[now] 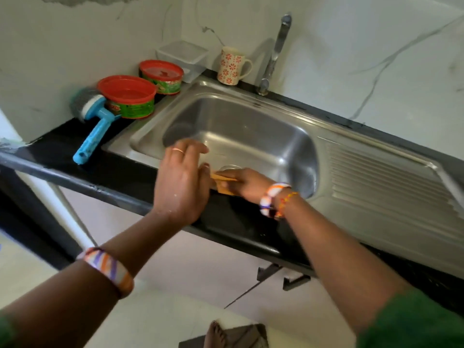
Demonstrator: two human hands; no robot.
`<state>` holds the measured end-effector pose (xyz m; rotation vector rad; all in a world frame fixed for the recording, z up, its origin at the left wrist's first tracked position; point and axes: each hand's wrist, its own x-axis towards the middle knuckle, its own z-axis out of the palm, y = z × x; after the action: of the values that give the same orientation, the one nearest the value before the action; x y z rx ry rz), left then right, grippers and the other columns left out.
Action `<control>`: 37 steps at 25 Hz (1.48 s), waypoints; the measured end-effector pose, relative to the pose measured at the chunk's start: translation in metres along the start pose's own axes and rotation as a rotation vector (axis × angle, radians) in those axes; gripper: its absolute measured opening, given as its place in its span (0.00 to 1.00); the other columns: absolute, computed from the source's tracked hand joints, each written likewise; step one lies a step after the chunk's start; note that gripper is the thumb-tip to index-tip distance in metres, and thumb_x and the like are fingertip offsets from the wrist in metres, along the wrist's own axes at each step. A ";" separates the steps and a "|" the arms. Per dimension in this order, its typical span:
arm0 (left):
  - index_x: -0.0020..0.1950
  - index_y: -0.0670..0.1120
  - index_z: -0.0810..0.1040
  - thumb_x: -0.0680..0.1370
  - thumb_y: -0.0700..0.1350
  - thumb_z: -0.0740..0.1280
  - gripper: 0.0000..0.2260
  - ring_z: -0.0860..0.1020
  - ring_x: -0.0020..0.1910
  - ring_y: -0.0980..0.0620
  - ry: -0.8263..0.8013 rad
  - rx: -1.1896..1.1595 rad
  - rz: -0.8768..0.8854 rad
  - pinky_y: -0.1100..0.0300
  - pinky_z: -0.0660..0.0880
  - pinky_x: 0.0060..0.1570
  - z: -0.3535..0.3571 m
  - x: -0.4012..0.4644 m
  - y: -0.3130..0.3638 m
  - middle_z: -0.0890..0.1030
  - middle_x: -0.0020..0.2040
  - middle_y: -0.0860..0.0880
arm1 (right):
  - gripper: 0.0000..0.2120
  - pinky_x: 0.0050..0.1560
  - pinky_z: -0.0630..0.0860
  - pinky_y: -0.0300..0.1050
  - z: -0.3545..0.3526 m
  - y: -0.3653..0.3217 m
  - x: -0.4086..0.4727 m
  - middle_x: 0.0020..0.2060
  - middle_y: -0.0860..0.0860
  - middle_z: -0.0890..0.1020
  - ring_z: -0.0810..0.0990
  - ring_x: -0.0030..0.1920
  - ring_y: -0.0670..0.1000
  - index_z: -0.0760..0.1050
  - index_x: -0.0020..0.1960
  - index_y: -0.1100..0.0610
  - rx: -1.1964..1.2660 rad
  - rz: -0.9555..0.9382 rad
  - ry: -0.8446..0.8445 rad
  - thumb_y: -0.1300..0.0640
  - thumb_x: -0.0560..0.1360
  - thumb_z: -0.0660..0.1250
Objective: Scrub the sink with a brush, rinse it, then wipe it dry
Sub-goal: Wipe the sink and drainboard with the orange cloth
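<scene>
Black counter [120,169], front edge: steel sink [251,126]. Right hand [247,184] fingers pinch orange cloth [224,185] at basin's near wall; left hand [182,182] fingers relaxed alongside. Cloth likely soft, light; bunch mid-fold.

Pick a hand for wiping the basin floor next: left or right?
Right. The right hand already holds the orange cloth at the sink front edge, beside the drain. The left hand hovers over the near rim, fingers relaxed, holding nothing visible.
</scene>
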<state>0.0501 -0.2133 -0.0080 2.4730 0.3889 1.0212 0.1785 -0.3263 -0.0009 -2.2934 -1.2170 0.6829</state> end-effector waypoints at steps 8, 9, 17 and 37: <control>0.68 0.40 0.68 0.77 0.37 0.61 0.18 0.68 0.65 0.43 -0.124 -0.024 -0.095 0.51 0.65 0.64 0.030 -0.015 0.026 0.73 0.64 0.41 | 0.20 0.62 0.55 0.27 -0.048 0.090 -0.133 0.62 0.43 0.72 0.67 0.67 0.43 0.67 0.68 0.53 0.034 0.319 0.107 0.63 0.77 0.62; 0.67 0.39 0.68 0.76 0.36 0.61 0.18 0.69 0.64 0.42 -0.127 -0.003 -0.068 0.50 0.66 0.63 0.031 -0.015 0.027 0.73 0.63 0.41 | 0.19 0.61 0.55 0.27 -0.042 0.089 -0.128 0.61 0.44 0.73 0.68 0.66 0.45 0.69 0.68 0.55 0.034 0.318 0.137 0.64 0.78 0.61; 0.67 0.38 0.68 0.75 0.34 0.59 0.20 0.68 0.65 0.40 -0.150 0.122 -0.065 0.48 0.65 0.63 0.030 -0.016 0.032 0.72 0.64 0.38 | 0.20 0.67 0.64 0.40 0.001 0.022 -0.035 0.65 0.51 0.75 0.71 0.67 0.52 0.72 0.67 0.51 -0.030 0.130 0.149 0.63 0.78 0.58; 0.69 0.45 0.65 0.80 0.46 0.58 0.17 0.60 0.70 0.45 -0.212 0.132 -0.121 0.50 0.56 0.69 0.114 -0.049 0.195 0.64 0.69 0.43 | 0.30 0.59 0.69 0.37 -0.119 0.212 -0.299 0.58 0.46 0.76 0.73 0.61 0.45 0.70 0.65 0.45 0.213 0.411 0.359 0.44 0.65 0.74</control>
<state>0.1155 -0.4345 -0.0140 2.6064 0.5451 0.6972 0.2380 -0.7065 0.0283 -2.3679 -0.4913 0.4754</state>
